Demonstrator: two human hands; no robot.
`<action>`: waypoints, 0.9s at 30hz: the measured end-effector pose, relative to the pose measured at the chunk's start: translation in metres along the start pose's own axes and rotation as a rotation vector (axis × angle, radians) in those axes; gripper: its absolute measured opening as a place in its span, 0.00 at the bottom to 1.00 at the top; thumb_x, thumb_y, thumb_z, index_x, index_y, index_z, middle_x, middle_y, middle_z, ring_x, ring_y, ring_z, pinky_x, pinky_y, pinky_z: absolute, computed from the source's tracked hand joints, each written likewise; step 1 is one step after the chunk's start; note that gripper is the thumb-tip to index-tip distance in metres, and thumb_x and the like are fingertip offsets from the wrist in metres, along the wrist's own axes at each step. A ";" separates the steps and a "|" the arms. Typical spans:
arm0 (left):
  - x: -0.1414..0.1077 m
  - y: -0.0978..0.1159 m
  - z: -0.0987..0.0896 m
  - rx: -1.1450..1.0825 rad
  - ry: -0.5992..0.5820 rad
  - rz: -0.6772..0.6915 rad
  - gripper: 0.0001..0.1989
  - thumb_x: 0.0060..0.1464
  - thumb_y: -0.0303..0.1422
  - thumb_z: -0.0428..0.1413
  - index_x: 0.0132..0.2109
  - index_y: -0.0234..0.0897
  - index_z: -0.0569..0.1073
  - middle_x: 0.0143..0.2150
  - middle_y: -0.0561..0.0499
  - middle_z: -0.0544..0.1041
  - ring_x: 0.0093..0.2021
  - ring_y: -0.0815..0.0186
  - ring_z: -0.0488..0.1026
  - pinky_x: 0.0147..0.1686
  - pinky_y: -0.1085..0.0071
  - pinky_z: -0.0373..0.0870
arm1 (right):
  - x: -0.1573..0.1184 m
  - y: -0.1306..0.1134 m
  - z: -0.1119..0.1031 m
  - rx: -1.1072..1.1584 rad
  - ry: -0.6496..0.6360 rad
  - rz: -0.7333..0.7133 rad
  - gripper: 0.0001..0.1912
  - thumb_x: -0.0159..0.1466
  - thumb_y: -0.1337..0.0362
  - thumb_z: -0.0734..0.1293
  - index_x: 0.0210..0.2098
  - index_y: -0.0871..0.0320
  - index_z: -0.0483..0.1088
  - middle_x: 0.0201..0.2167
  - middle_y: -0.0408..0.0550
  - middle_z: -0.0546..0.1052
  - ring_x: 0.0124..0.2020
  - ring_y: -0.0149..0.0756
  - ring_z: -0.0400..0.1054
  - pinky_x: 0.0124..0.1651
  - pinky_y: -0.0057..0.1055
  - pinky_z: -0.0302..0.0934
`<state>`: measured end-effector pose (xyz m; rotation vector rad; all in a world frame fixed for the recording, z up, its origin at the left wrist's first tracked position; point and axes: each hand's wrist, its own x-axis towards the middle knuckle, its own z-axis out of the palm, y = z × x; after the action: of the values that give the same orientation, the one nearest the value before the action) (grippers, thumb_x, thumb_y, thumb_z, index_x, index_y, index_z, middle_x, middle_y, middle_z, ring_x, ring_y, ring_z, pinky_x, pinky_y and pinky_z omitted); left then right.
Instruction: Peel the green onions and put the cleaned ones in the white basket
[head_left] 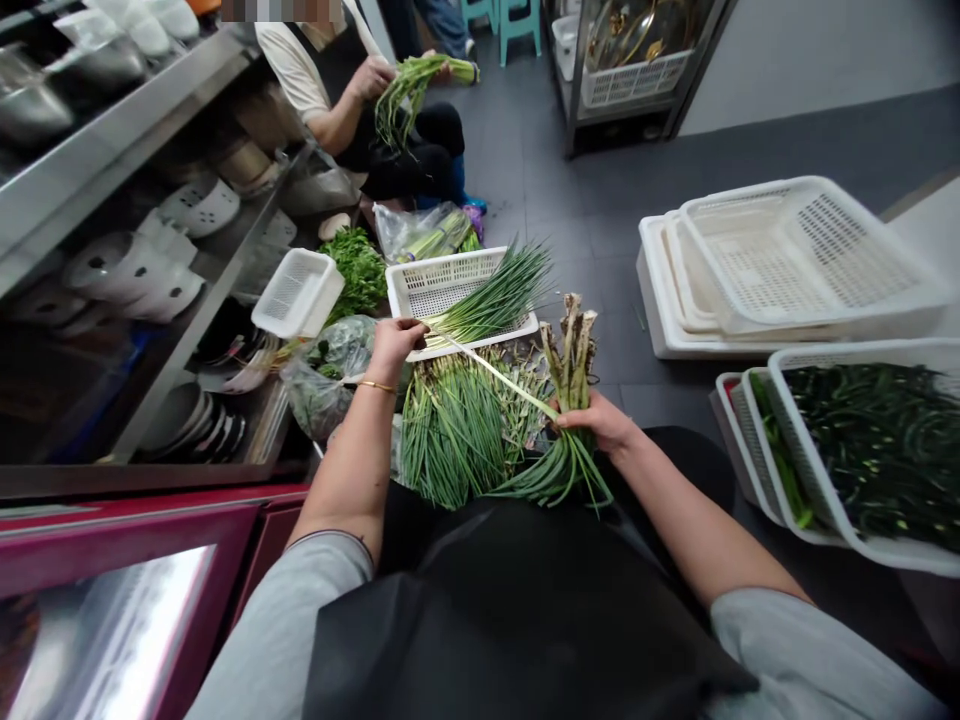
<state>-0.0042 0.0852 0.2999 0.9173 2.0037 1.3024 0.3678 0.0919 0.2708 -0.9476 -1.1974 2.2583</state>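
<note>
My right hand [596, 422] is closed round a bunch of scallions [571, 375], its brown, dirty root ends up and its green tops hanging toward my lap. From that bunch a thin pale scallion stalk [499, 375] stretches up to the left. Its narrow far end is pinched in the fingers of my left hand [401, 338]. Just beyond my left hand, a white slotted basket [442, 268] holds clean scallions [495, 295], green tops to the right. Below it lies a pile of unpeeled scallions [454, 430], with loose peelings [529, 400] beside it.
A co-worker [352, 90] sits ahead, holding green stalks [420, 85]. Leafy greens [354, 268], a small white basket [298, 292] and bagged vegetables [330, 365] lie left. Shelving [225, 290] lines the left side. Stacked white baskets [802, 250] and a basket of green peppers [885, 440] stand right.
</note>
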 end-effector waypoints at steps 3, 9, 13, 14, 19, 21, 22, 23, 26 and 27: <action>0.017 -0.008 0.005 0.026 0.095 -0.086 0.03 0.38 0.29 0.58 0.24 0.33 0.72 0.14 0.54 0.68 0.18 0.70 0.65 0.24 0.72 0.67 | -0.011 -0.002 -0.011 -0.009 -0.001 0.019 0.12 0.39 0.66 0.75 0.24 0.60 0.73 0.19 0.44 0.73 0.19 0.32 0.64 0.23 0.29 0.60; -0.023 -0.017 0.060 0.023 -0.338 -0.201 0.11 0.27 0.20 0.64 0.23 0.34 0.73 0.18 0.51 0.71 0.25 0.65 0.71 0.29 0.72 0.67 | -0.009 -0.001 -0.017 0.046 0.235 -0.068 0.12 0.39 0.66 0.76 0.24 0.59 0.73 0.19 0.43 0.74 0.20 0.32 0.65 0.25 0.30 0.61; -0.091 -0.001 0.108 -0.381 -0.591 -0.186 0.19 0.37 0.34 0.67 0.39 0.35 0.78 0.33 0.46 0.78 0.38 0.62 0.75 0.38 0.69 0.70 | 0.020 0.005 0.006 -0.015 0.223 -0.116 0.13 0.39 0.66 0.77 0.23 0.59 0.73 0.21 0.42 0.75 0.23 0.32 0.67 0.31 0.32 0.64; -0.103 0.005 0.111 -0.510 -0.601 -0.184 0.19 0.40 0.39 0.66 0.41 0.35 0.77 0.33 0.47 0.77 0.37 0.63 0.75 0.38 0.69 0.70 | 0.028 0.007 0.013 -0.022 0.177 -0.120 0.13 0.39 0.67 0.77 0.24 0.59 0.73 0.23 0.42 0.76 0.25 0.33 0.69 0.33 0.32 0.66; -0.111 0.026 0.071 -0.747 -0.318 -0.201 0.15 0.47 0.43 0.63 0.34 0.35 0.74 0.17 0.60 0.57 0.16 0.76 0.55 0.19 0.76 0.59 | 0.056 0.010 0.038 0.112 0.027 -0.035 0.17 0.38 0.67 0.77 0.30 0.60 0.75 0.27 0.46 0.79 0.29 0.36 0.73 0.37 0.34 0.69; -0.113 0.026 0.051 -0.690 -0.247 -0.162 0.14 0.46 0.41 0.64 0.35 0.35 0.75 0.16 0.62 0.53 0.14 0.78 0.47 0.15 0.77 0.51 | 0.062 0.009 0.043 0.153 0.044 -0.012 0.18 0.39 0.67 0.77 0.30 0.60 0.75 0.25 0.47 0.79 0.26 0.35 0.73 0.35 0.33 0.69; -0.116 0.025 0.046 -0.632 -0.236 -0.134 0.14 0.44 0.39 0.65 0.36 0.35 0.76 0.17 0.62 0.55 0.14 0.79 0.46 0.15 0.77 0.49 | 0.065 0.009 0.046 0.154 0.049 -0.019 0.18 0.39 0.67 0.77 0.30 0.60 0.75 0.24 0.47 0.79 0.25 0.35 0.73 0.34 0.33 0.69; -0.121 0.023 0.045 -0.562 -0.239 -0.101 0.14 0.43 0.38 0.66 0.36 0.34 0.77 0.18 0.61 0.59 0.15 0.79 0.49 0.16 0.76 0.50 | 0.067 0.009 0.051 0.142 0.044 -0.037 0.18 0.39 0.67 0.77 0.31 0.60 0.75 0.24 0.46 0.79 0.25 0.35 0.72 0.33 0.33 0.69; -0.135 0.012 0.061 -0.355 -0.214 0.008 0.14 0.38 0.35 0.68 0.33 0.33 0.77 0.23 0.54 0.70 0.21 0.74 0.62 0.23 0.74 0.60 | 0.073 0.013 0.073 0.046 0.029 -0.119 0.17 0.38 0.67 0.77 0.29 0.61 0.75 0.23 0.44 0.78 0.27 0.36 0.73 0.35 0.33 0.69; -0.137 0.008 0.067 -0.315 -0.178 0.042 0.13 0.37 0.34 0.68 0.31 0.33 0.77 0.24 0.53 0.72 0.23 0.73 0.65 0.25 0.73 0.62 | 0.075 0.014 0.081 0.016 0.042 -0.129 0.17 0.37 0.68 0.77 0.29 0.61 0.75 0.23 0.43 0.78 0.27 0.36 0.72 0.35 0.33 0.68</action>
<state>0.1310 0.0144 0.2967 0.8929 1.5965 1.4534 0.2567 0.0862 0.2629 -0.8808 -1.1860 2.1336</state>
